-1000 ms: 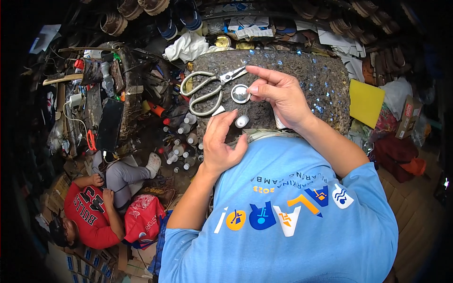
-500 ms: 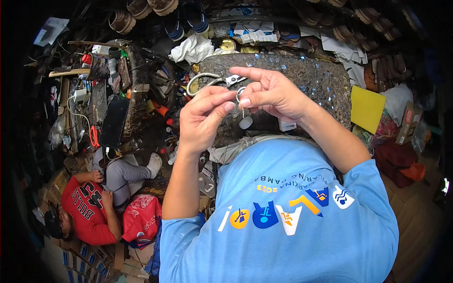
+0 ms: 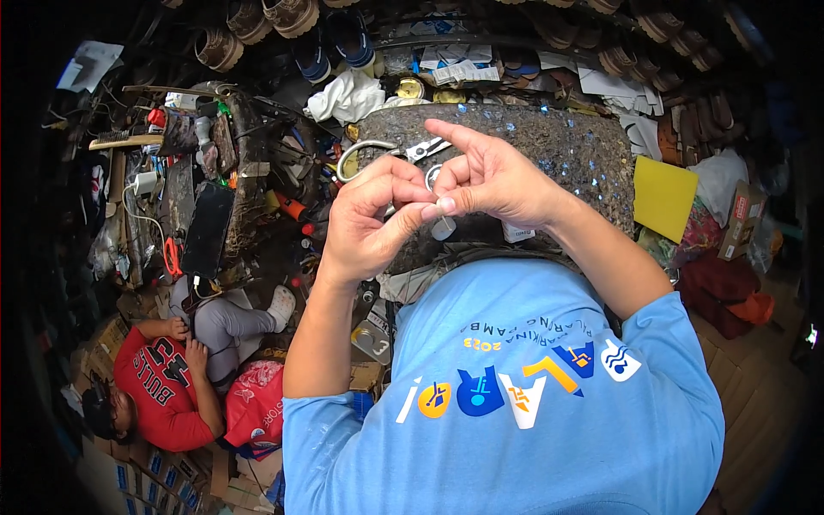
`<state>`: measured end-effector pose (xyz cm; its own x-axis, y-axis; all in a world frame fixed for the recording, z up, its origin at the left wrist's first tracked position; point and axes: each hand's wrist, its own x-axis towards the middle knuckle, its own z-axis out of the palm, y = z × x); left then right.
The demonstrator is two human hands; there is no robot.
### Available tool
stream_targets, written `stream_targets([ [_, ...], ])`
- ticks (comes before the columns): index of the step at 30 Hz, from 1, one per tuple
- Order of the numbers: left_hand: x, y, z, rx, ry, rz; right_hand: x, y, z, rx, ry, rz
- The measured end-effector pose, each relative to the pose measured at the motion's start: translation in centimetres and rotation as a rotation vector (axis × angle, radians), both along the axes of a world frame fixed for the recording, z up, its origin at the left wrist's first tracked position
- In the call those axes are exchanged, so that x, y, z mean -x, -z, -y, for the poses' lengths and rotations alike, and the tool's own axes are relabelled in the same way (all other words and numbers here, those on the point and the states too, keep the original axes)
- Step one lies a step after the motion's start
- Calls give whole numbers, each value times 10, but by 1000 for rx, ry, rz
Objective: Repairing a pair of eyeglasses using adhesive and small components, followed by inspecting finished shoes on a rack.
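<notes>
My left hand (image 3: pixel 371 215) and my right hand (image 3: pixel 506 183) meet over a dark, worn workbench (image 3: pixel 592 163), thumbs and fingertips pinched together. Whatever lies between the fingertips is too small to make out. The right index finger points out to the left, away from that pinch. Just beneath the fingertips is a small pale rounded piece (image 3: pixel 443 229); I cannot tell whether it hangs or rests on the bench. Metal scissors (image 3: pixel 427 150) lie behind the hands, one big handle loop showing left of them. A ring-shaped thing (image 3: pixel 432 177) is partly hidden by the right fingers.
A small white box (image 3: pixel 518 233) sits on the bench by my right wrist. To the right is a yellow sheet (image 3: pixel 664 199). Tools and a black phone (image 3: pixel 209 227) crowd the left side. A person in red (image 3: pixel 163 386) sits at lower left; shoes (image 3: pixel 217 50) line the back.
My fingertips have come together and sunk slightly toward me. The thin strand that ran from the right fingers to the pale piece no longer shows clearly.
</notes>
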<state>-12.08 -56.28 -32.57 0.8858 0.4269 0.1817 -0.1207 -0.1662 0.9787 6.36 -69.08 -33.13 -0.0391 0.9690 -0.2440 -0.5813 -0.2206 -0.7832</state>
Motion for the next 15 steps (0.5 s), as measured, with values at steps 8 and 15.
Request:
stream_targets([
  [8, 0, -14, 9, -244, -106, 67, 5, 3, 0, 60, 77, -150],
  [15, 2, -20, 18, -300, -71, 93, 5, 8, 0, -17, 13, -258],
])
